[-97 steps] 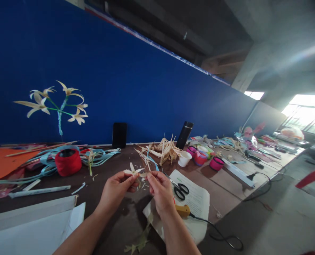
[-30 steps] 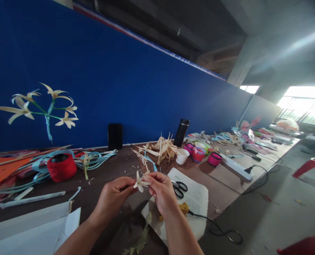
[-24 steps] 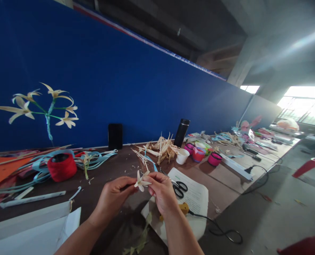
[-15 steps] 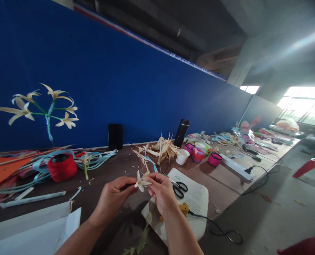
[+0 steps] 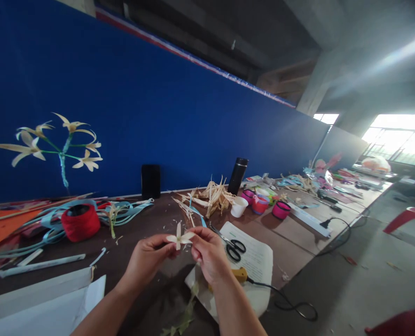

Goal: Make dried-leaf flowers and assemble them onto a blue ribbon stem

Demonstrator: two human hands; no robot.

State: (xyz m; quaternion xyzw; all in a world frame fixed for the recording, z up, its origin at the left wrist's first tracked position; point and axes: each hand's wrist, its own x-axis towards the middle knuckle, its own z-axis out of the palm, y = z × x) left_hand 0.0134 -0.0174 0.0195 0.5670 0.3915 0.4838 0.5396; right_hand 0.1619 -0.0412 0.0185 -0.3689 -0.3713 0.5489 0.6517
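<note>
From where I stand, the small pale flower (image 5: 178,238) is held in the air above the brown counter (image 5: 118,262), between the person's two hands. Its petals look thin and dry, so I think one petal could tear or come loose if the fingers pull in opposite directions or press too strongly. If the grip becomes weak, the flower could also fall among the little scraps below it.

The left hand (image 5: 146,259) is almost closed at the fingertips and pinches the flower at one side. The right hand (image 5: 211,252) pinches it at the other side, with the thumb and the forefinger near together; how hard they press, I cannot tell.

The right forearm passes over the yellow tool (image 5: 240,274), which lies on the printed paper (image 5: 258,256) near the black-handled scissors (image 5: 234,250). Its black cord (image 5: 300,305) goes past the counter's edge, and a careless elbow could drag this tool. If its tip is hot, which I cannot see, the skin or the paper might be burned.
</note>
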